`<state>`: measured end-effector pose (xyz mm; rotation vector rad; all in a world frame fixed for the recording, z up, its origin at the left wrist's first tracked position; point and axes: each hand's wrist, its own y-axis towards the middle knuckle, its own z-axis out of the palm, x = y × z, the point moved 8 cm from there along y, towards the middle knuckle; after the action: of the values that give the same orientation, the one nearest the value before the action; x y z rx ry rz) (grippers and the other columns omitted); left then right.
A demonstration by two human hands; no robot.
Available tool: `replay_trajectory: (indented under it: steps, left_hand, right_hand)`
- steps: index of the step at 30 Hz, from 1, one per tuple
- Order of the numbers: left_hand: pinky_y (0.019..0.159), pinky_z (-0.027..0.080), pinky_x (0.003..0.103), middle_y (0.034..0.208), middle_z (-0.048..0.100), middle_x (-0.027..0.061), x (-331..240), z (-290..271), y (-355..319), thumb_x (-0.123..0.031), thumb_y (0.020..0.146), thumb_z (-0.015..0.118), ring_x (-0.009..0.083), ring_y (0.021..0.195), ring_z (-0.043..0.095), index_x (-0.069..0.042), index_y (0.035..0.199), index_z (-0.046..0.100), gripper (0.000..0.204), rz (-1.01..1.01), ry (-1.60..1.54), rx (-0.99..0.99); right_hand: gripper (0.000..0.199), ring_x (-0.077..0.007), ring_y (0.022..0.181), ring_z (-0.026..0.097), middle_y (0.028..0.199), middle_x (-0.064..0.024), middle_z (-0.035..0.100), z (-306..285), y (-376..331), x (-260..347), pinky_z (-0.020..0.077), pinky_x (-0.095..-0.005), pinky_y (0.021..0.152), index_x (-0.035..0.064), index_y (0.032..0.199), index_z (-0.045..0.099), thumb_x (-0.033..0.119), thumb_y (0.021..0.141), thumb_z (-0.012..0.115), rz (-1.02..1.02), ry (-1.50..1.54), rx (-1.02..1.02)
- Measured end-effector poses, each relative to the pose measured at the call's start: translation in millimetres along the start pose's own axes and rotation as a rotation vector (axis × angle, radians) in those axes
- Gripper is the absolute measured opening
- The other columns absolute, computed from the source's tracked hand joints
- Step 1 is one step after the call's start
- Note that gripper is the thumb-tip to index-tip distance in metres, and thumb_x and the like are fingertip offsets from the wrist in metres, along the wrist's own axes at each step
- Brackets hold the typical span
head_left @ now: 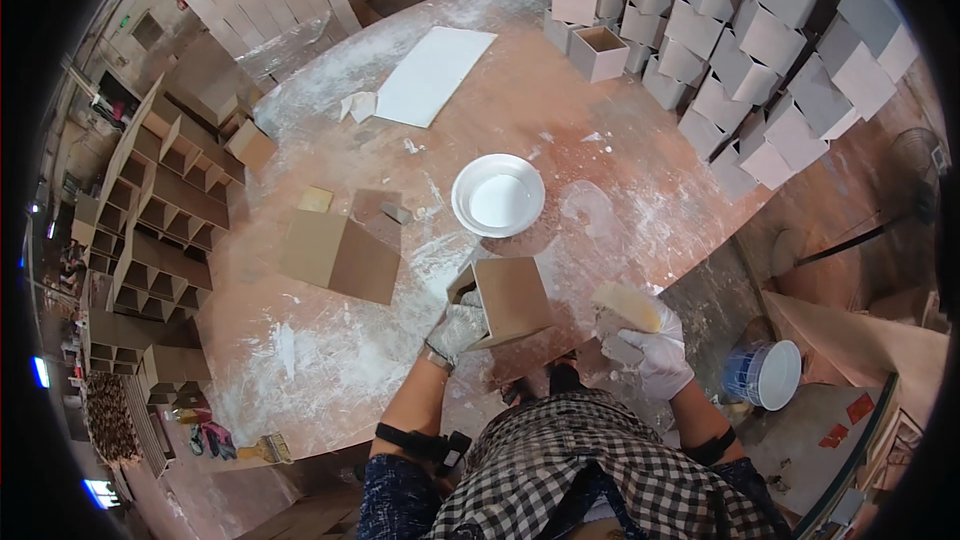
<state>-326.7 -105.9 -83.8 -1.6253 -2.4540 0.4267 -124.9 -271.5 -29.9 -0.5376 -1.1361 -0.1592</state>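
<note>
A bare brown cardboard box [513, 297] stands at the near edge of the table, tilted toward me. My left hand [459, 328], in a whitish glove, reaches into its opening and grips its wall; some fingers are hidden inside. To the right of the box, my gloved right hand [662, 355] is closed around a pale, yellowish sponge-like pad [627, 306], held apart from the box. Just beyond the box sits a white bowl [463, 202] with white liquid in it. Another brown box [340, 255] lies on the table to the left.
White-coated boxes [690, 35] are stacked high at the back right. Brown boxes [170, 190] pile up along the left. A white sheet [435, 75] lies on the far tabletop [330, 155]. A brush [270, 449] rests at the lower left edge. A blue-and-white bucket [762, 375] stands right, below the table.
</note>
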Motion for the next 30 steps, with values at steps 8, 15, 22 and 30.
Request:
replay_trajectory:
  steps: [8, 15, 22, 30]
  left_hand:
    - [0.070, 0.050, 0.035, 0.093, 0.063, 0.0120, 36.2, 88.5, -1.9, -0.017, 0.081, 0.051, 0.0256, 0.087, 0.060, -0.007, 0.102, 0.063, 0.026, -0.086, -1.122, -0.648]
    - [0.070, 0.050, 0.035, 0.092, 0.063, 0.0124, 27.5, 74.7, 3.4, -0.018, 0.081, 0.051, 0.0265, 0.086, 0.060, -0.007, 0.101, 0.064, 0.026, -0.148, -0.902, -0.595]
    - [0.070, 0.050, 0.036, 0.091, 0.063, 0.0128, 21.0, 61.5, 1.8, -0.019, 0.081, 0.052, 0.0273, 0.085, 0.061, -0.007, 0.099, 0.064, 0.025, -0.212, -0.716, -0.546]
    - [0.070, 0.050, 0.036, 0.090, 0.063, 0.0133, 16.5, 51.2, -3.9, -0.020, 0.081, 0.052, 0.0282, 0.084, 0.061, -0.006, 0.098, 0.064, 0.025, -0.248, -0.589, -0.559]
  right_hand:
    - [0.044, -0.0190, 0.094, 0.061, 0.105, -0.0098, 0.062, 43.3, 40.0, 47.3, 0.0491, -0.0310, 0.082, -0.0024, 0.118, 0.052, -0.009, 0.075, 0.056, -0.135, -0.146, 0.065]
    - [0.040, -0.0250, 0.094, 0.062, 0.104, -0.0149, 0.061, 54.9, 72.8, 37.0, 0.0519, -0.0348, 0.082, -0.0050, 0.115, 0.052, -0.005, 0.075, 0.054, 0.254, 0.336, 0.100]
    - [0.040, -0.0250, 0.090, 0.062, 0.101, -0.0142, 0.062, 52.8, 119.3, 31.3, 0.0527, -0.0350, 0.079, -0.0056, 0.113, 0.054, -0.004, 0.073, 0.055, 0.299, 0.295, 0.125]
    - [0.049, -0.0208, 0.101, 0.059, 0.111, -0.0142, 0.060, 85.6, 191.3, 54.4, 0.0482, -0.0314, 0.086, -0.0060, 0.117, 0.053, -0.001, 0.070, 0.062, -0.177, -0.308, 0.331]
